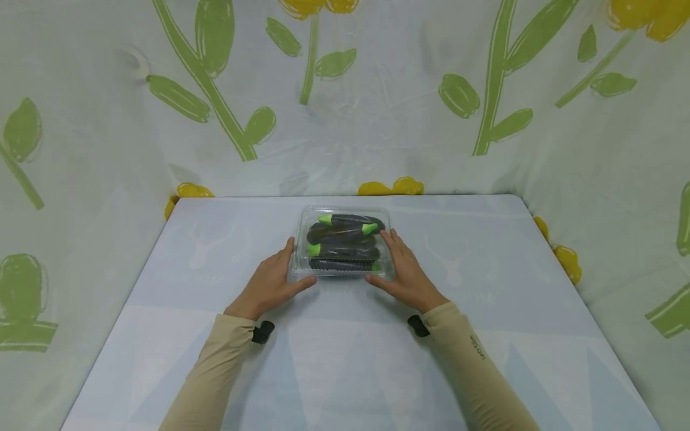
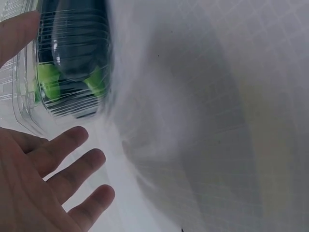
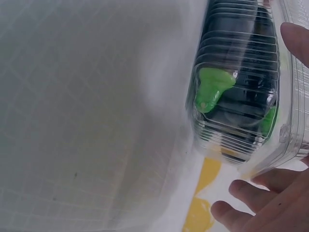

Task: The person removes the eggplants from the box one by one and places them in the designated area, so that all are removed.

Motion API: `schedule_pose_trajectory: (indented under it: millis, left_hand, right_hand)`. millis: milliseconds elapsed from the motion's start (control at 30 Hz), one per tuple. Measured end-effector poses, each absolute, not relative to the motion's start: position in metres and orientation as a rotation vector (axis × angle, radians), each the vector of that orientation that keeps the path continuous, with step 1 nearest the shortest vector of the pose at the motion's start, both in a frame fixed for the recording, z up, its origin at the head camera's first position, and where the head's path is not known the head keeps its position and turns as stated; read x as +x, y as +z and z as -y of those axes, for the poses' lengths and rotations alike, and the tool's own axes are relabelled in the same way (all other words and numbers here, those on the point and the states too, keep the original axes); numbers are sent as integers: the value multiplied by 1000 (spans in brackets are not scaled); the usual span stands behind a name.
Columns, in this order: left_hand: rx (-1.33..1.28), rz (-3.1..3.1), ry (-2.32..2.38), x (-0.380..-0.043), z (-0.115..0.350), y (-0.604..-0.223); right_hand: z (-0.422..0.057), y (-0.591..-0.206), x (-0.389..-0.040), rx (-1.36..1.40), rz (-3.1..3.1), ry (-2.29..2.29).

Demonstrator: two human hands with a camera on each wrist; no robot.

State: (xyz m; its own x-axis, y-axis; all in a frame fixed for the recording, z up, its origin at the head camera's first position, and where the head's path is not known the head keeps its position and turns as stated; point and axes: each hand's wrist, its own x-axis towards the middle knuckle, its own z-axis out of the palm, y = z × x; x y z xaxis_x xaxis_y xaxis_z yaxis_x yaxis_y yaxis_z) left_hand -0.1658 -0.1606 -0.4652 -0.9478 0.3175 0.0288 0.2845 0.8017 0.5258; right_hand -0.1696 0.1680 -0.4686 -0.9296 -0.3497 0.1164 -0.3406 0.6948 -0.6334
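While eggplants [image 1: 344, 234] lie in a clear plastic clamshell [image 1: 345, 210] between the fingers [image 2: 75, 174], left hand [image 1: 272, 281] and right hand [image 1: 408, 276] flank it, fingers apart.

We see a pale table [image 1: 345, 383] below the left hand [image 1: 272, 281] and the right hand [image 1: 404, 272], with soft blue triangles [image 1: 606, 401] on the near side of both. Past the hands, we see a big whitish sheet [image 1: 372, 137] with green stems [image 1: 493, 78], green leaves [image 1: 214, 36] and yellow flowers [image 1: 641, 12]. We also spot a yellow shape [image 1: 567, 263] well off to the right of the right hand.
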Motion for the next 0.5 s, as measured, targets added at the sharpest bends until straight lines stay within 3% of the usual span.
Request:
schedule_pose_trajectory:
  millis: [500]
  left_hand:
    - [453, -2868, 915, -165, 158, -466]
  right_hand:
    - [-170, -470, -170, -553, -2861, -1106]
